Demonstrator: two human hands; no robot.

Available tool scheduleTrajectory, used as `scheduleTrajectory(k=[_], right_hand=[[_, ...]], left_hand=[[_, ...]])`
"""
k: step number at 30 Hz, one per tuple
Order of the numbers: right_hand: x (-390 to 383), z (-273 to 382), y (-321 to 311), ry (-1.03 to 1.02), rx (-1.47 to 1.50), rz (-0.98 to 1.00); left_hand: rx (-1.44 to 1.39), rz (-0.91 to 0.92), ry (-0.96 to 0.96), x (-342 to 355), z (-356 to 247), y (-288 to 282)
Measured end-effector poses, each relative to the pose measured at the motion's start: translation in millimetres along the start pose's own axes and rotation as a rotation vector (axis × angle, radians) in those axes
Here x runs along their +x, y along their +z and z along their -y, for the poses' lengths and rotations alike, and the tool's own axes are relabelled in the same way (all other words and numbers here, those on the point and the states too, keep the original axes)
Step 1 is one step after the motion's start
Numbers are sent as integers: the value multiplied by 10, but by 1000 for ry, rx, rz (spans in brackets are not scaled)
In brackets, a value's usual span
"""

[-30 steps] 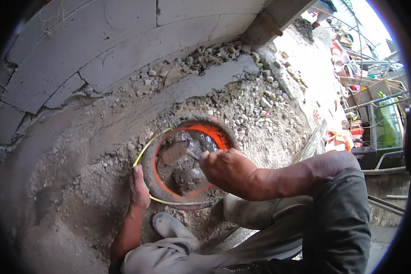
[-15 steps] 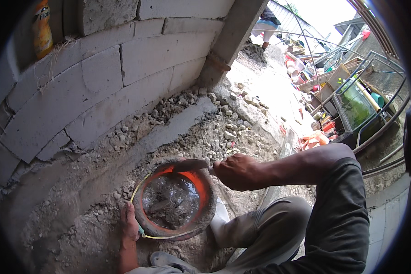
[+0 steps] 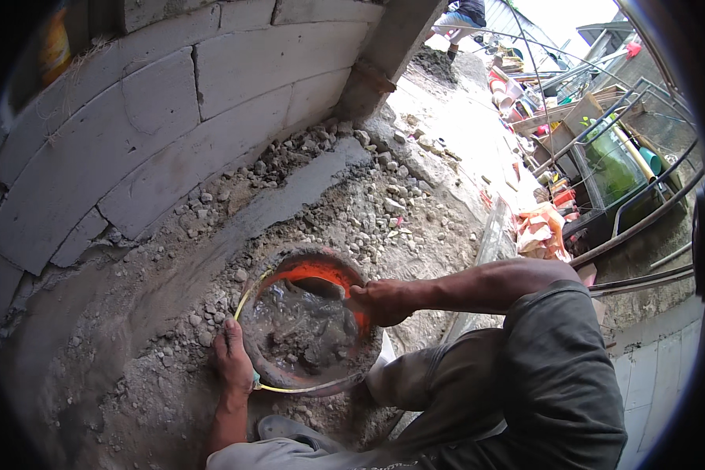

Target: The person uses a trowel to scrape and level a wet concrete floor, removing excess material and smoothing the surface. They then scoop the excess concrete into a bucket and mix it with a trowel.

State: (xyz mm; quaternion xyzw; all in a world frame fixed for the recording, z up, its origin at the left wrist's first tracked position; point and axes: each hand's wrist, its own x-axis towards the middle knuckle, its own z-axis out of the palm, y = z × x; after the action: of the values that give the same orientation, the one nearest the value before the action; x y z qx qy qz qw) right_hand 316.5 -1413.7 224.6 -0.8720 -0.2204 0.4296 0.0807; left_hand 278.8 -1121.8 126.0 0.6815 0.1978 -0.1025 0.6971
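Observation:
A mortar-caked bucket point(image 3: 330, 271) with an orange inner wall stands before me, partly filled with wet grey mortar point(image 3: 305, 333). Its thin yellow handle point(image 3: 241, 304) lies along the left side of the rim. My right hand point(image 3: 382, 301) is closed round the grip of a trowel, just over the right rim. The trowel's dark blade point(image 3: 319, 287) dips inside the bucket, near the far wall and against the mortar. At the bucket's left side, my left hand point(image 3: 233, 352) grips the outer edge beside the handle; some of its fingers are hidden.
A pale block wall point(image 3: 157, 117) runs along the left to a concrete post point(image 3: 372, 74). Beyond the bucket lie rubble stones point(image 3: 395, 205) and a smooth mortar strip point(image 3: 305, 184). Clutter and metal tubing point(image 3: 619, 133) fill the right; another person point(image 3: 460, 23) is far off.
The trowel has gone from above the rim down into the bucket, with my right hand moving left and slightly lower. My left hand stays at the bucket's side; the view has shifted slightly.

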Motion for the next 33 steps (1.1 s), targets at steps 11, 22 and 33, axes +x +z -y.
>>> scheduleTrajectory(k=[11, 22, 33], right_hand=[[-532, 795, 248, 113, -159, -31], [-214, 222, 395, 176, -52, -34], [68, 352, 1058, -364, 129, -277]], left_hand=[[-255, -14, 6, 42, 312, -127], [-160, 45, -22, -79, 202, -157], [-216, -97, -85, -61, 86, -190]])
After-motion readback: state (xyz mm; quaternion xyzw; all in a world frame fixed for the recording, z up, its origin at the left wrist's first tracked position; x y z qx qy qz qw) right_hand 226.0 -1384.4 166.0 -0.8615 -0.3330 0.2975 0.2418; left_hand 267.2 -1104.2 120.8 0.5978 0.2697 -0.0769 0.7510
